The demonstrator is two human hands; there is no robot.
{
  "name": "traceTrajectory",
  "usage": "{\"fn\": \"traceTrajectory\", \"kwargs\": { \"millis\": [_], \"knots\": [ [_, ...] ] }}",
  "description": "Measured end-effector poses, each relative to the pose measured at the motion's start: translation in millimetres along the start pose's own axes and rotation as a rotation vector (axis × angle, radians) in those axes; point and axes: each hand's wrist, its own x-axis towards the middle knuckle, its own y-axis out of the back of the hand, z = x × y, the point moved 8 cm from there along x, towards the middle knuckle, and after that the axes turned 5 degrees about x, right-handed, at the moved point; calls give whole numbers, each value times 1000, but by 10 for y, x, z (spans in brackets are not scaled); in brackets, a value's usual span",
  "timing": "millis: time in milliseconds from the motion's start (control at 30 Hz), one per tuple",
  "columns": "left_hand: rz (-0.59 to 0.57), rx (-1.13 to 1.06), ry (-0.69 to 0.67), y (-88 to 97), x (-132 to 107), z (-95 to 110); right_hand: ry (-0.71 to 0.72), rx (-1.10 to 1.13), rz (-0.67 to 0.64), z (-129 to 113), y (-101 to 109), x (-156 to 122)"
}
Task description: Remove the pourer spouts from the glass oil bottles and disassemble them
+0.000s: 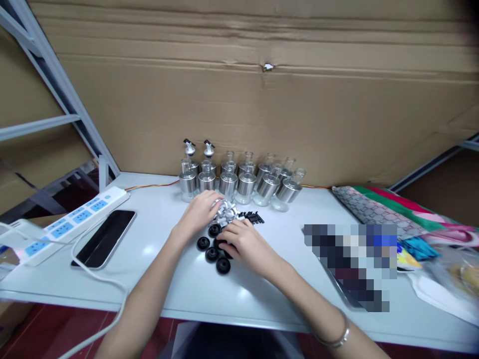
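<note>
At the far left a white power strip (75,217) with blue sockets lies slantwise at the edge of the white table (232,294). One dark phone (105,237) rests face up beside it, likely parked there to keep it away from the parts. The left hand (200,212) reaches forward with its fingers curled over a small heap of silver pourer spouts (225,211). It touches them, but I cannot tell whether it grips one, and the heap is too tangled to count. Just below lie black rubber stoppers (211,254). Four show plainly, and at least one more is half hidden under the right hand (243,244), whose fingers bend down onto them. Whether they pinch a stopper cannot be told. A cluster of small black plastic pieces (253,217) sits just right of the spouts, too small to count. The three kinds of part seem kept in separate groups close under the hands so that each is easy to pick out. Behind them, glass bottles with steel jackets (239,182) stand upright in two rows near the cardboard wall (262,99), six in front and roughly as many behind. Two at the back left carry a fitted pourer (189,148), while the others have open necks. A bracelet (337,339) circles the right wrist. At the far right, folded patterned fabric (374,204) lies on the table, well apart from the parts.
</note>
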Motion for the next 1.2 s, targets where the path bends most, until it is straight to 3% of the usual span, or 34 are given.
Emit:
{"fn": "traceTrajectory", "kwargs": {
  "millis": [267,733,867,1000,1067,1200],
  "knots": [
    [-46,7,32,-18,8,-41,-47,-37,-70,93,36,128],
    [-31,4,49,-18,3,-100,-65,7,-186,54,21,177],
    [24,-7,55,33,2,-120,-18,146,-31,54,288,198],
    [113,4,91,130,-1,-140,-57,182,352,205,837,478],
    [175,30,117,191,-6,-147,-102,169,480,333,1066,727],
    [240,50,159,254,-15,-122,-245,57,421,657,1201,1354]
  ]
}}
